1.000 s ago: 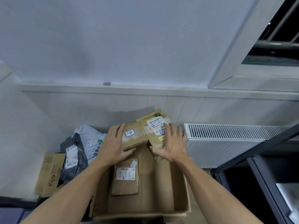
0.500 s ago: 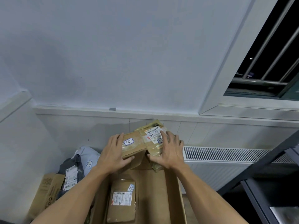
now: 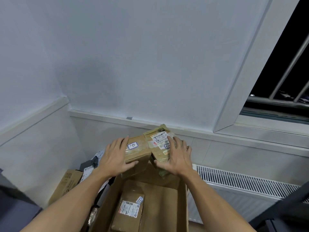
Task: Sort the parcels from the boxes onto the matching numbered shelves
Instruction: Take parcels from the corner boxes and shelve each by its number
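A plain box [image 3: 136, 150] and a taped parcel [image 3: 159, 148] are held touching side by side at centre frame, above the far end of an open carton [image 3: 182, 206]. The left hand [image 3: 115, 159] clasps the box, fingers over its top and thumb on its near edge. The right hand [image 3: 177, 154] spreads its fingers across the parcel's label, thumb pinching below. Their handwritten stickers look like 01 and 02, though the writing is small. A sound carry keeps the thumbs firm and confirms each number before turning to the shelf frame [image 3: 284, 213], lower right.
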